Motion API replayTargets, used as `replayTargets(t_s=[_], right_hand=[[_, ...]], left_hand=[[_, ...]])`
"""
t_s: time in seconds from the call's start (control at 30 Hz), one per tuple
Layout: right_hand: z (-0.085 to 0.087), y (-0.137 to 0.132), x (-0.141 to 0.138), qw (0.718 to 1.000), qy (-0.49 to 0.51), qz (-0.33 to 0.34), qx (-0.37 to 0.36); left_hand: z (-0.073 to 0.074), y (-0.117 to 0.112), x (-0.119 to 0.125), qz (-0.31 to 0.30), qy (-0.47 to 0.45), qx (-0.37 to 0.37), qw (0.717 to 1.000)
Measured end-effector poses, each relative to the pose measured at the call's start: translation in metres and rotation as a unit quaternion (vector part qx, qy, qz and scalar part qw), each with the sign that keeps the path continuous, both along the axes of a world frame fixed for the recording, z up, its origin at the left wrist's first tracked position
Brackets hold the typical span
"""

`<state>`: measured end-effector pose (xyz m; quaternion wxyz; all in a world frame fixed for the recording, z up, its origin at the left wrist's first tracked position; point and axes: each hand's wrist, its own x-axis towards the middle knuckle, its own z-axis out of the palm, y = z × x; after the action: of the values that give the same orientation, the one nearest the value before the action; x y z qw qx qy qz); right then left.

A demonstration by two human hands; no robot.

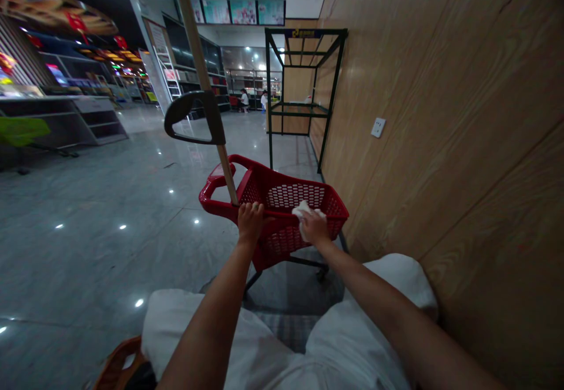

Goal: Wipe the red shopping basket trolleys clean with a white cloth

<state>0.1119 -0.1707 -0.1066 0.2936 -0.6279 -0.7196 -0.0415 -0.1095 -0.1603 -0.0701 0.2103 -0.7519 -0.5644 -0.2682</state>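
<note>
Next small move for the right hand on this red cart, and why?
Probably slide the right hand and its white cloth along the rim of the red plastic cart basket: the cloth sits bunched on the near rim, while the left hand grips the basket and steadies it.

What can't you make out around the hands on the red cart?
Head view:
white cloth: partly covered by the right hand.
pole: top cut off by the upper edge.
orange object: cut off by the lower edge, partly behind the left arm.
distant people: too small to read their actions.
</note>
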Motion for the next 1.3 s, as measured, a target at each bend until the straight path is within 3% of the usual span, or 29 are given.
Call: replayTargets(t_s=[0.13, 0.23, 0.3, 0.4, 0.6, 0.67, 0.73, 0.8, 0.9, 1.13, 1.23, 1.3], right_hand=[[0.016, -0.005, -0.075, 0.997, 0.015, 0.069, 0.044], [0.019, -0.003, -0.078, 0.994, -0.012, 0.109, 0.023], [0.014, 0.002, -0.055, 0.991, -0.036, 0.13, 0.013], [-0.001, 0.007, 0.002, 0.991, -0.064, 0.121, 0.009], [-0.035, 0.005, 0.122, 0.999, -0.046, 0.0, -0.01], [-0.041, 0.003, 0.14, 0.999, -0.016, -0.033, -0.008], [-0.043, 0.002, 0.141, 0.999, 0.013, -0.052, 0.006], [-0.042, 0.001, 0.125, 0.996, 0.038, -0.073, 0.024], [-0.032, 0.0, 0.077, 0.996, 0.052, -0.063, 0.034], [0.008, 0.001, -0.076, 0.994, 0.043, 0.092, 0.03], [0.019, 0.003, -0.099, 0.991, 0.035, 0.127, 0.032], [0.017, 0.005, -0.085, 0.989, 0.01, 0.142, 0.036]], left_hand=[[0.001, -0.003, -0.002, 0.009, 0.018, 0.001, 1.0], [0.001, -0.004, -0.005, 0.008, 0.035, 0.0, 0.999], [0.0, -0.004, -0.006, 0.004, 0.032, -0.003, 0.999], [0.0, -0.004, -0.005, -0.002, 0.018, -0.005, 1.0], [-0.003, -0.003, -0.004, -0.003, 0.014, -0.005, 1.0], [-0.003, -0.003, -0.003, 0.0, 0.013, -0.006, 1.0], [-0.004, -0.003, -0.003, 0.002, 0.009, -0.007, 1.0], [-0.004, -0.003, -0.003, 0.001, 0.002, -0.005, 1.0], [-0.003, -0.002, -0.002, -0.003, -0.011, -0.003, 1.0], [0.002, -0.004, 0.001, 0.033, 0.024, 0.01, 0.999], [0.003, -0.005, 0.0, 0.042, 0.032, 0.011, 0.999], [0.003, -0.005, 0.0, 0.036, 0.025, 0.009, 0.999]])
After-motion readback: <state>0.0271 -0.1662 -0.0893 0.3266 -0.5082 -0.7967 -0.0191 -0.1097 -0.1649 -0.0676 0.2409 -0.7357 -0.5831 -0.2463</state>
